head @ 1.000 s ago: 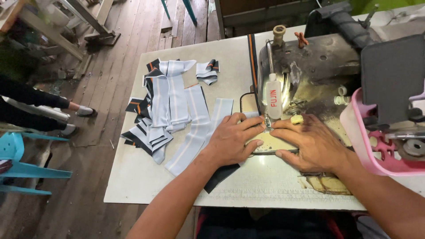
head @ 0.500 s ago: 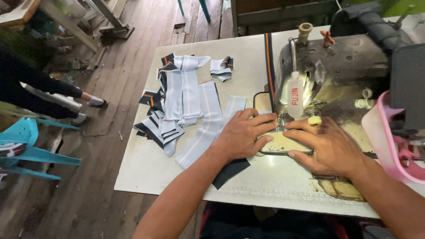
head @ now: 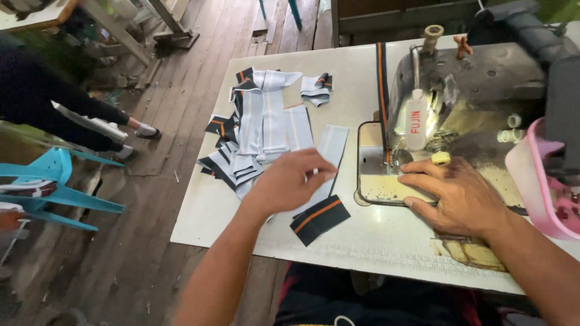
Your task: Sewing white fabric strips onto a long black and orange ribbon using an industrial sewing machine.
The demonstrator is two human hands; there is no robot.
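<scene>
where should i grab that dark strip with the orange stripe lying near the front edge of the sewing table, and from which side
Probably at the near right end of the dark strip with the orange stripe, coming from above and pinching thumb under the short edge. It lies flat and angled on the table, and that end is bare, while the left hand hovers over its upper left part. The right hand rests by the sewing machine.

Single head-worn view, looking steeply down, close over sewing table (head: 254, 232), wooden floor (head: 151, 253) at left
</scene>
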